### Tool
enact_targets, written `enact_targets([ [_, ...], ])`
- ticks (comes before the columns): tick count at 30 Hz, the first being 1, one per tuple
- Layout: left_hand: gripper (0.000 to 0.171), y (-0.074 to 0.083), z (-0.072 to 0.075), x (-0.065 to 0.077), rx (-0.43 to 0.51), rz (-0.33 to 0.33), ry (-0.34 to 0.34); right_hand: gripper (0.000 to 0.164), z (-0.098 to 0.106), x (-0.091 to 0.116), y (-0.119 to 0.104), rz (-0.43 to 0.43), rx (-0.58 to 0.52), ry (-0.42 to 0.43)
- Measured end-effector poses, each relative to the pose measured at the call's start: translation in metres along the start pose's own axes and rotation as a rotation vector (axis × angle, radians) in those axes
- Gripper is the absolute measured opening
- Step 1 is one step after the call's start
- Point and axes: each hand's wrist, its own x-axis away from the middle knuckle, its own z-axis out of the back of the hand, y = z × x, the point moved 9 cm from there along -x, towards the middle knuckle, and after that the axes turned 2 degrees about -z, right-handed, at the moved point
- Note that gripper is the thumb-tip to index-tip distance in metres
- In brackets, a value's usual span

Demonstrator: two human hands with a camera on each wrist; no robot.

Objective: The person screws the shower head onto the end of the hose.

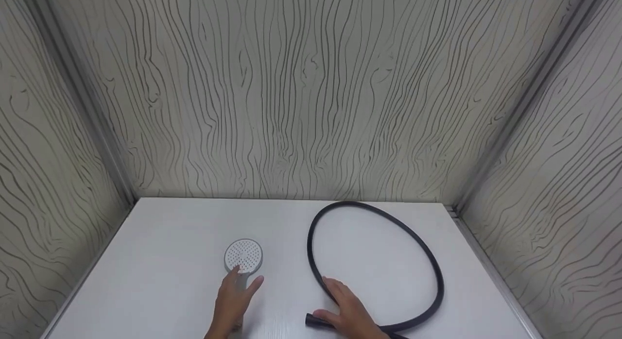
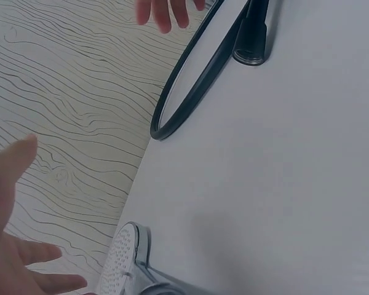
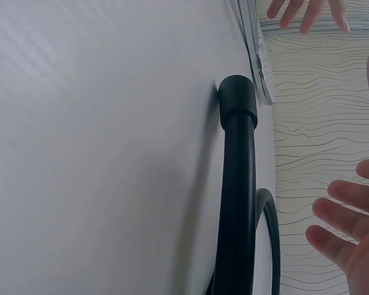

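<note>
A shower head [image 1: 243,255] with a round, dotted spray face lies face up on the white table. Over its handle hovers my left hand [image 1: 230,300], thumb and fingers spread; the left wrist view shows them apart from the shower head [image 2: 124,258]. To the right lies a black hose [image 1: 440,280] in a large loop, its thicker end fitting [image 3: 237,101] pointing left. Above the hose near that end is my right hand [image 1: 351,312], fingers extended and parted from the thumb. In the right wrist view no finger touches the hose.
The white table [image 1: 180,232] reaches back to a wood-grain patterned panel [image 1: 291,96]. Similar panels stand at left and right, with grey metal strips [image 1: 529,93] along the corners. The hose loop extends nearly to the table's back edge.
</note>
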Motion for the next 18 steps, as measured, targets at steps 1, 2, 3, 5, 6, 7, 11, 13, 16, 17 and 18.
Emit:
enact_targets([
  [1, 0.107, -0.002, 0.000, -0.001, 0.010, 0.013, -0.009, 0.075, 0.000, 0.000, 0.000, 0.004, 0.000, 0.001],
  [2, 0.107, -0.004, 0.000, -0.001, 0.019, 0.025, -0.017, 0.074, 0.000, 0.000, 0.000, 0.010, 0.001, 0.004],
  [3, 0.107, -0.006, 0.000, -0.002, 0.024, 0.034, -0.023, 0.073, 0.000, 0.000, -0.001, 0.018, 0.002, 0.008],
  [5, 0.107, -0.009, 0.000, -0.004, 0.027, 0.044, -0.030, 0.071, 0.001, 0.000, -0.001, 0.030, 0.003, 0.016],
  [6, 0.106, -0.010, 0.000, -0.005, 0.029, 0.050, -0.033, 0.070, 0.001, 0.000, -0.001, 0.035, 0.004, 0.018],
  [7, 0.106, -0.011, 0.000, -0.006, 0.028, 0.054, -0.033, 0.069, 0.002, 0.000, -0.001, 0.038, 0.001, 0.018],
  [11, 0.109, -0.017, 0.000, -0.007, 0.036, 0.087, -0.040, 0.068, 0.000, 0.000, 0.000, 0.031, -0.022, 0.002],
  [13, 0.111, -0.020, -0.001, -0.007, 0.038, 0.099, -0.042, 0.068, -0.001, 0.001, 0.001, 0.037, -0.034, -0.006],
  [16, 0.112, -0.024, -0.001, -0.005, 0.046, 0.110, -0.039, 0.067, -0.004, 0.002, 0.002, 0.053, -0.063, -0.018],
  [17, 0.112, -0.025, -0.001, -0.004, 0.045, 0.110, -0.037, 0.067, -0.005, 0.002, 0.002, 0.060, -0.074, -0.020],
  [18, 0.111, -0.025, -0.001, -0.004, 0.043, 0.110, -0.037, 0.066, -0.006, 0.002, 0.002, 0.063, -0.083, -0.025],
])
